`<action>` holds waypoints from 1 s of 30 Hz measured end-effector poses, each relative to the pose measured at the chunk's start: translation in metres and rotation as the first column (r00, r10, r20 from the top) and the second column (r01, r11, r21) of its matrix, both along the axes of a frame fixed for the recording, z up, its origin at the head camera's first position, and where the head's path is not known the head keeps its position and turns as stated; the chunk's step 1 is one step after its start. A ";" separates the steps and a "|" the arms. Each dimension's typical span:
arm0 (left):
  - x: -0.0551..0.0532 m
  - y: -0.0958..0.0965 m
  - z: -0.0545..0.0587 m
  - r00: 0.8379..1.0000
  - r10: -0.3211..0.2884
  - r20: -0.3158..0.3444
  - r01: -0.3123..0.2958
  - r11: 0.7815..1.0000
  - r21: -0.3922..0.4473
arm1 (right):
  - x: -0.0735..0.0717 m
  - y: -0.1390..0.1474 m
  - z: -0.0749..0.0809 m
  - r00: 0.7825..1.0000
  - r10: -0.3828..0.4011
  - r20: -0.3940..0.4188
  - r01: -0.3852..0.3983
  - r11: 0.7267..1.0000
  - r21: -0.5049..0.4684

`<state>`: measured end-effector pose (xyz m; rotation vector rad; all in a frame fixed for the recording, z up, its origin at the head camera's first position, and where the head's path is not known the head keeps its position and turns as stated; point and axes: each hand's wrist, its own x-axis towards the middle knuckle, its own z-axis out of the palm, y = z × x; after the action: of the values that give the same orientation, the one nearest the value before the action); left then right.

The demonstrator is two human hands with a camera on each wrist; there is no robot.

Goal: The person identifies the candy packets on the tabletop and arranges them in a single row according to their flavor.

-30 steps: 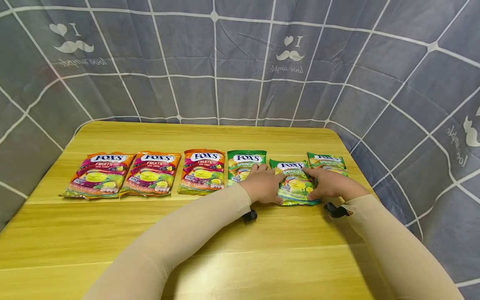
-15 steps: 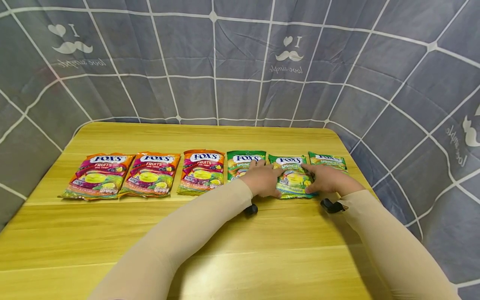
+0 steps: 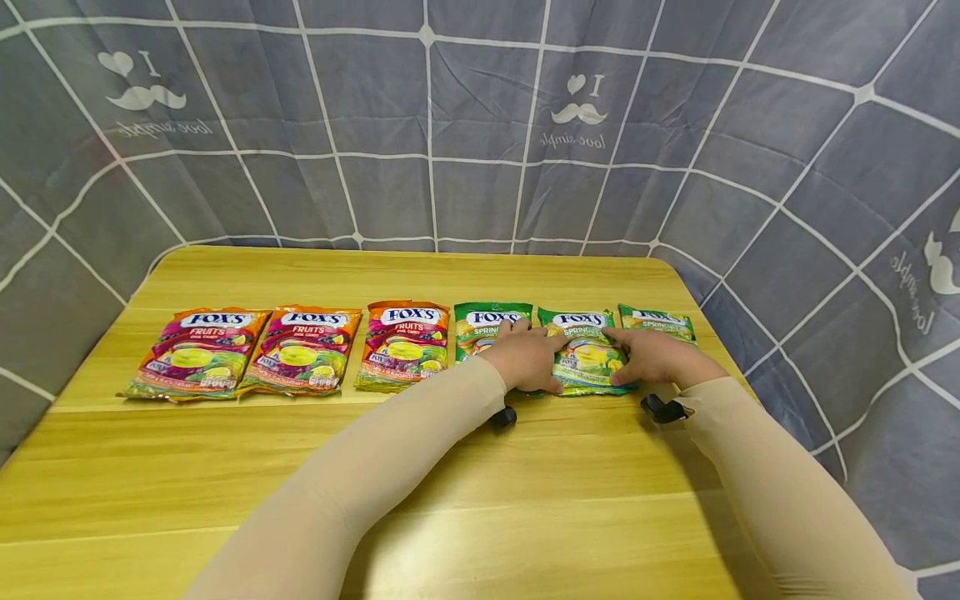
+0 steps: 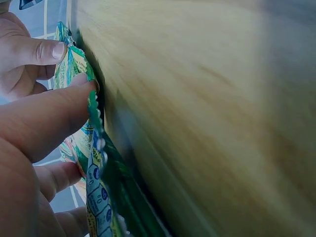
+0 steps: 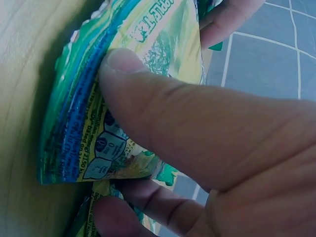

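Observation:
In the head view, three green FOX'S Spring candy bags lie side by side on the table's right half. My left hand (image 3: 525, 358) is spread over the lower part of the left green bag (image 3: 491, 321); its thumb and index finger reach the left edge of the middle green bag (image 3: 587, 358). My right hand (image 3: 654, 358) holds that middle bag by its right side. The right wrist view shows my thumb (image 5: 143, 94) pressed on its printed face, with bent fingers below. Behind the right hand, the rightmost green bag (image 3: 660, 322) is partly covered.
Three orange-and-purple FOX'S Fruits candy bags continue the row leftward: one at the far left (image 3: 193, 354), a second beside it (image 3: 303, 350), a third (image 3: 403, 346) nearer the middle. The wooden table (image 3: 480, 517) ends at a grey checked cloth (image 3: 480, 125) behind and at the sides.
The middle green bag has slid away from me, its top now nearly level with its neighbours. Both hands moved slightly forward with it, then hardly moved in the last half second.

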<state>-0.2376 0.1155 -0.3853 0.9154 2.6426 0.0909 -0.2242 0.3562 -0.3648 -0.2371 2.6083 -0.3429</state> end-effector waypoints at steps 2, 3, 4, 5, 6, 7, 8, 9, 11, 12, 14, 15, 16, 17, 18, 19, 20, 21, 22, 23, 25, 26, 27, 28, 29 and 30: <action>0.000 0.000 0.000 1.000 0.001 0.000 -0.001 1.000 0.004 | -0.001 0.000 0.000 1.000 0.003 0.002 -0.003 1.000 -0.006; 0.000 -0.001 -0.001 1.000 0.001 0.000 -0.001 1.000 0.005 | -0.001 0.000 -0.001 1.000 0.003 0.003 -0.003 1.000 -0.009; 0.000 -0.001 -0.001 1.000 0.002 0.002 -0.002 1.000 0.007 | -0.001 0.000 -0.001 1.000 0.005 0.003 -0.005 1.000 -0.012; 0.000 -0.001 -0.001 1.000 0.003 0.002 -0.003 1.000 0.009 | -0.001 0.000 -0.001 1.000 0.004 0.002 -0.004 1.000 -0.015; 0.000 -0.001 -0.001 1.000 0.003 0.002 -0.003 1.000 0.010 | -0.001 0.000 -0.001 1.000 0.004 0.002 -0.004 1.000 -0.015; 0.000 -0.001 -0.002 1.000 0.004 0.003 -0.004 1.000 0.012 | -0.002 0.000 -0.002 1.000 0.003 0.002 -0.003 1.000 -0.016; 0.000 -0.001 -0.002 1.000 0.003 0.002 -0.003 1.000 0.012 | -0.002 0.001 -0.002 1.000 0.002 0.002 -0.002 1.000 -0.014; 0.000 -0.001 -0.002 1.000 0.001 0.001 -0.001 1.000 0.012 | -0.002 0.001 -0.002 1.000 0.001 0.001 -0.001 1.000 -0.012; 0.000 -0.001 -0.003 1.000 -0.003 -0.001 0.003 1.000 0.011 | -0.002 0.001 -0.003 1.000 0.001 -0.002 -0.001 1.000 -0.007; 0.000 -0.001 -0.003 1.000 -0.003 -0.002 0.003 1.000 0.010 | -0.002 0.002 -0.004 1.000 0.002 -0.004 -0.002 1.000 -0.007; 0.000 -0.001 -0.004 1.000 -0.002 -0.004 0.002 1.000 0.008 | -0.002 0.002 -0.005 1.000 0.004 -0.008 -0.004 1.000 -0.009; 0.000 -0.001 -0.004 1.000 -0.002 -0.004 0.002 1.000 0.010 | -0.002 0.002 -0.005 1.000 0.005 -0.009 -0.005 1.000 -0.012; 0.000 -0.001 -0.004 1.000 0.000 -0.004 0.000 1.000 0.009 | -0.002 0.002 -0.006 1.000 0.006 -0.010 -0.006 1.000 -0.014; 0.000 -0.001 -0.004 1.000 0.001 -0.004 -0.001 1.000 0.010 | -0.002 0.003 -0.006 1.000 0.005 -0.010 -0.005 1.000 -0.017; 0.001 0.000 -0.004 1.000 0.003 -0.005 -0.003 1.000 0.009 | -0.003 0.003 -0.007 1.000 0.005 -0.010 -0.005 1.000 -0.019; 0.001 0.000 -0.004 1.000 0.004 -0.005 -0.004 1.000 0.010 | -0.003 0.003 -0.007 1.000 0.003 -0.008 -0.003 1.000 -0.021; 0.001 0.000 -0.004 1.000 0.006 -0.005 -0.006 1.000 0.010 | -0.003 0.003 -0.007 1.000 0.002 -0.006 -0.002 1.000 -0.022; 0.001 0.000 -0.004 1.000 0.005 -0.005 -0.005 1.000 0.010 | -0.003 0.003 -0.007 1.000 0.000 -0.002 0.000 1.000 -0.025; 0.001 0.000 -0.005 1.000 0.006 -0.006 -0.006 1.000 0.009 | -0.003 0.004 -0.007 1.000 0.000 -0.002 0.000 1.000 -0.025; 0.000 0.000 -0.005 1.000 0.007 -0.006 -0.007 1.000 0.009 | -0.003 0.004 -0.007 1.000 -0.002 0.000 0.002 1.000 -0.027; 0.000 0.000 -0.006 1.000 0.007 -0.009 -0.007 1.000 0.009 | -0.003 0.005 -0.006 1.000 -0.003 0.003 0.003 1.000 -0.028; 0.000 0.000 -0.006 1.000 0.006 -0.011 -0.006 1.000 0.010 | -0.003 0.005 -0.006 1.000 0.000 0.001 0.000 1.000 -0.027; 0.000 0.000 -0.006 1.000 0.005 -0.014 -0.005 1.000 0.010 | -0.003 0.005 -0.005 1.000 0.002 0.000 -0.002 1.000 -0.027; 0.000 0.000 -0.006 1.000 0.004 -0.015 -0.004 1.000 0.010 | -0.003 0.005 -0.005 1.000 0.004 -0.002 -0.004 1.000 -0.028; 0.000 0.000 -0.006 1.000 0.003 -0.017 -0.003 1.000 0.010 | -0.003 0.004 -0.005 1.000 0.003 -0.002 -0.003 1.000 -0.031; 0.000 0.000 -0.006 1.000 0.002 -0.019 -0.001 1.000 0.009 | -0.003 0.004 -0.004 1.000 0.006 -0.004 -0.006 0.999 -0.031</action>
<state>-0.2376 0.1152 -0.3910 0.9216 2.6624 0.0954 -0.2273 0.3600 -0.3690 -0.2570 2.6073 -0.3814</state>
